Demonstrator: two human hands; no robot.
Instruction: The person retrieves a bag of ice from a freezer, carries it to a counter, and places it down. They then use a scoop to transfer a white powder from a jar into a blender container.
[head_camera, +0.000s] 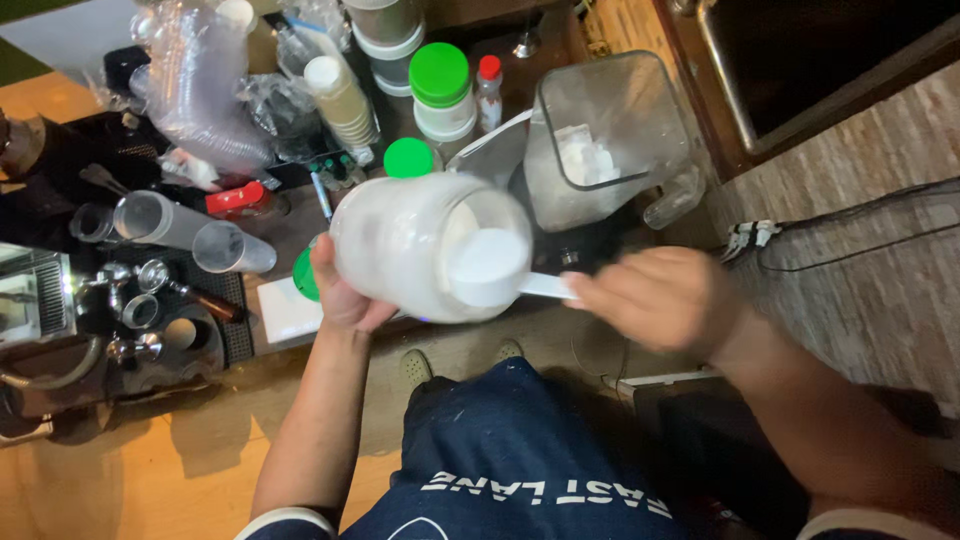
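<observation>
left hand (340, 295) grips tilted jar (425, 245) | right hand (660, 298) pinches scoop (495, 268)

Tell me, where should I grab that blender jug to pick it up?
By its handle, I'd say, coming from the right. The jug stands upright with its clear handle sticking out on that lower right side, and bottles crowd its left. The right hand is nearest.

At your twelve o'clock stands a green-lidded jar (441, 92), a small red-capped bottle (489, 92) just beside it. At one o'clock you have a clear blender jug (608, 140) with white lumps inside. At ten o'clock, stacked plastic cups (200, 80); at nine, two clear tubes (180, 232) lying flat.
</observation>
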